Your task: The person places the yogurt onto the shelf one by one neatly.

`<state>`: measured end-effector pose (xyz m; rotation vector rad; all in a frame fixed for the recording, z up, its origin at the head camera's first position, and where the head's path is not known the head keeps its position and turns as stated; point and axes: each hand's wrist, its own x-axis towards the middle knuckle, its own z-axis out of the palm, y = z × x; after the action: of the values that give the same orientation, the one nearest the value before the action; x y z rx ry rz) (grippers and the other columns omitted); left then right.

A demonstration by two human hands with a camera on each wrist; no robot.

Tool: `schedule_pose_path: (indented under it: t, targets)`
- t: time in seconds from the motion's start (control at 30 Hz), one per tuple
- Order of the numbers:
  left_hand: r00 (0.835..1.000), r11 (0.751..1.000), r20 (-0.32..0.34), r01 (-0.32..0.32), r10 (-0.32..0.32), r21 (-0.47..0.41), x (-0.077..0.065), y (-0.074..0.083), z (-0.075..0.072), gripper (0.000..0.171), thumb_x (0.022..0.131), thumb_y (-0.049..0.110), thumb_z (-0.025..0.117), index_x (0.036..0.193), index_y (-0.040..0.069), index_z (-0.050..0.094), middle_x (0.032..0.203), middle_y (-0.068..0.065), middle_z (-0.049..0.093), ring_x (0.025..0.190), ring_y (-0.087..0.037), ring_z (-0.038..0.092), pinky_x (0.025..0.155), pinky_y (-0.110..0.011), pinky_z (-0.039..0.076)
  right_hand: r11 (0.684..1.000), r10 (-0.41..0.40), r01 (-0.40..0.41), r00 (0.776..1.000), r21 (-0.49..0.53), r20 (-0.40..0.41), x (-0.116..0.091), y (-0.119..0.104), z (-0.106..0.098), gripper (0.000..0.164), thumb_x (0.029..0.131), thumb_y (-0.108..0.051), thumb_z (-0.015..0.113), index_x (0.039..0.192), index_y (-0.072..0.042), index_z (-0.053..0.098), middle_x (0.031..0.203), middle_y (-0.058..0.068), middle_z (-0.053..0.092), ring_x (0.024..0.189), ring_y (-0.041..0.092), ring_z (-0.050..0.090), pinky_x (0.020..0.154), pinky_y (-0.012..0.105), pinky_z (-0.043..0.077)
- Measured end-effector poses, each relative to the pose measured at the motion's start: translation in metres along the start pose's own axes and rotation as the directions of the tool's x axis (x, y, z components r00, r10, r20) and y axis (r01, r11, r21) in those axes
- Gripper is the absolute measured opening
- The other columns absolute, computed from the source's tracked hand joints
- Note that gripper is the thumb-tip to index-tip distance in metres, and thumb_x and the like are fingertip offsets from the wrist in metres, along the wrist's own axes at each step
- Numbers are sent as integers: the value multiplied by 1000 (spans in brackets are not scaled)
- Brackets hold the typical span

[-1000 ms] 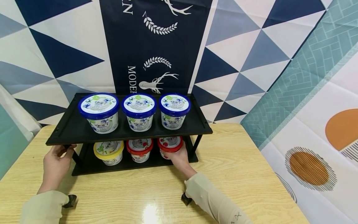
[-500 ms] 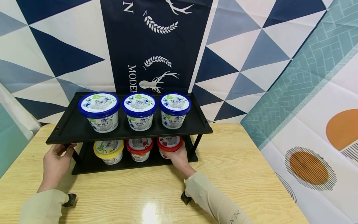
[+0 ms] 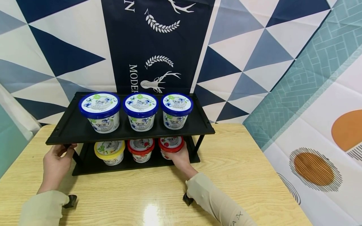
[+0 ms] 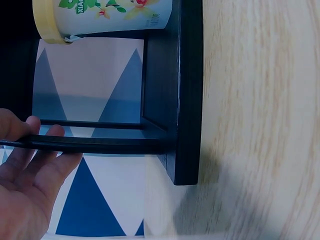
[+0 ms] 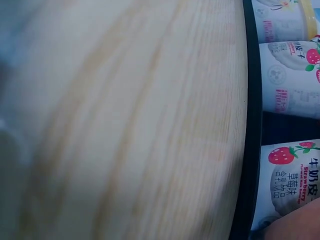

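A black two-tier rack (image 3: pixel 135 169) stands on the wooden table. My left hand (image 3: pixel 57 164) pinches the rack's left front post (image 4: pixel 110 145) between thumb and fingers. On the lower shelf, my right hand (image 3: pixel 180 156) holds the rightmost red-lidded strawberry tub (image 3: pixel 171 142) by its side; the far fingers are hidden. Left of it sit another red-lidded tub (image 3: pixel 141 150) and a yellow-lidded tub (image 3: pixel 110 152), each standing apart. In the right wrist view, part of the right hand (image 5: pixel 297 225) covers the lower edge of the held strawberry tub (image 5: pixel 290 175).
Three blue-lidded tubs (image 3: pixel 99 112) stand in a row on the upper shelf, directly above the lower tubs. The rack's right post (image 3: pixel 199 143) is close to the right hand. A patterned cloth (image 3: pixel 158 40) hangs behind the table (image 3: pixel 121 201).
The rightmost red-lidded tub and the right hand have shifted very slightly left. The left hand stays on the post, and the other tubs keep their places.
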<state>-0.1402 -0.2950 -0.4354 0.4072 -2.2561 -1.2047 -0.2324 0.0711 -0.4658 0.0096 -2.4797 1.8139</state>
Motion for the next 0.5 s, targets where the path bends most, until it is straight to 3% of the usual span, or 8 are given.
schedule_pose_path:
  t: [0.23,0.5]
  targets:
    - [1000,1000,-6,-1,1,-4,1,1,1,16,93,8,50,104,0,59,79,36,48,78,24,44,72,5,35,1000,2,-2,1000,-4,-5,0,1,0,90,67,-27,84,138,-8,31,130,13,48,117,28,51,101,43,46]
    - [1000,1000,-1,11,-11,1,0,2,0,17,93,9,50,104,0,59,80,35,48,80,19,45,71,4,36,1000,-6,6,1000,16,13,0,1,-3,89,67,-26,83,137,-8,32,130,14,48,117,28,51,100,43,47]
